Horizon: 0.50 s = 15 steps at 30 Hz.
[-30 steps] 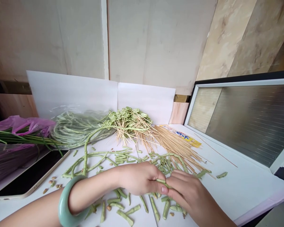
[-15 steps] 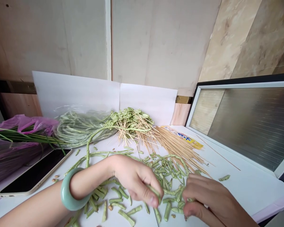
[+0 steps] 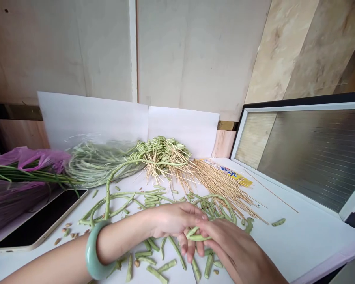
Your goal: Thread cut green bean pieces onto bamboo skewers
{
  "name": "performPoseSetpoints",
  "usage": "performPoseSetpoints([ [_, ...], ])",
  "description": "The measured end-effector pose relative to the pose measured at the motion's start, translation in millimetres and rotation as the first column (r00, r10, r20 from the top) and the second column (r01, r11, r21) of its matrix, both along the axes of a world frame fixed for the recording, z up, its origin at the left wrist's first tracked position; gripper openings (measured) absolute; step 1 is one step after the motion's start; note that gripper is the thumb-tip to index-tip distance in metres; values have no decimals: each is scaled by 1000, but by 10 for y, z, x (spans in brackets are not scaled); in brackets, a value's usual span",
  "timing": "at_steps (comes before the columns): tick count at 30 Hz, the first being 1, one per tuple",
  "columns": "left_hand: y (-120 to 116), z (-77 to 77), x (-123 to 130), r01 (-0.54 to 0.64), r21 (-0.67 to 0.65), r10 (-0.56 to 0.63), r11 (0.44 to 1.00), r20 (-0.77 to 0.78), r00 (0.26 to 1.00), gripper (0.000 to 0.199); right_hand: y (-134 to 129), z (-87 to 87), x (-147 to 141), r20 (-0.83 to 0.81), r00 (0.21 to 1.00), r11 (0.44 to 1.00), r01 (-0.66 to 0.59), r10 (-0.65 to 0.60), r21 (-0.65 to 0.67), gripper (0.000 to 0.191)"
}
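Observation:
My left hand [image 3: 179, 221], with a pale green bangle [image 3: 99, 250] on its wrist, reaches in over the white table. My right hand [image 3: 236, 246] meets it, and their fingertips overlap. Between them a piece of long green bean [image 3: 197, 236] is gripped, its near end bent or split. The fingers of my left hand curl loosely about it, and my right fingers close on its right end. Part of the grip is hidden. Below and around my hands lie short cut bean pieces [image 3: 167, 265]. A heap of small bean pieces [image 3: 208, 205] is behind my right hand.
Wooden skewers [image 3: 225, 187] spread over a yellow wrapper [image 3: 245, 182]. Behind are skewered beans [image 3: 162, 148] and a clear bag of long beans [image 3: 97, 161]. Left are a phone [image 3: 38, 225] and a purple bag [image 3: 32, 157]. A framed glass panel [image 3: 307, 154] stands right.
My hands were apart, each with a bean piece; now they have come together at one piece. My right hand moved left, and the fingers of my left hand have loosened.

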State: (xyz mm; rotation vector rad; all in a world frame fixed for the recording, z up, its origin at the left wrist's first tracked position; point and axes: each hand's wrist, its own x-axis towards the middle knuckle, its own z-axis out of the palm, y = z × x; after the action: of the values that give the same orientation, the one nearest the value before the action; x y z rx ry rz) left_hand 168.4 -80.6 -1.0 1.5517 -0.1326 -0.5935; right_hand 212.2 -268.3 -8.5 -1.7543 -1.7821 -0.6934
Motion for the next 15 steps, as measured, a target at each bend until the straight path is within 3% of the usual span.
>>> performPoseSetpoints([
  [3, -95, 7, -60, -29, 58, 27, 998, 33, 999, 24, 58, -17, 17, -30, 999, 999, -20, 21, 49, 33],
  [6, -156, 39, -135, -107, 115, 95, 988, 100, 990, 40, 60, -58, 52, 28, 999, 993, 29, -33, 115, 29],
  [9, -170, 86, -189, -79, 124, 57, 989, 172, 983, 56, 38, -109, 77, 7, 996, 972, 88, -92, 217, 25],
  [11, -161, 127, -207, -65, 196, 13, 978, 255, 967, 55, 22, -133, 89, -86, 987, 950, 156, -137, 270, 25],
  [13, -143, 171, -215, -80, 298, -28, 951, 342, 939, 47, 5, -140, 99, -187, 961, 939, 248, -206, 240, 23],
  [15, -112, 209, -213, -89, 347, -58, 934, 392, 918, 41, -12, -129, 103, -229, 935, 947, 301, -271, 109, 11],
])
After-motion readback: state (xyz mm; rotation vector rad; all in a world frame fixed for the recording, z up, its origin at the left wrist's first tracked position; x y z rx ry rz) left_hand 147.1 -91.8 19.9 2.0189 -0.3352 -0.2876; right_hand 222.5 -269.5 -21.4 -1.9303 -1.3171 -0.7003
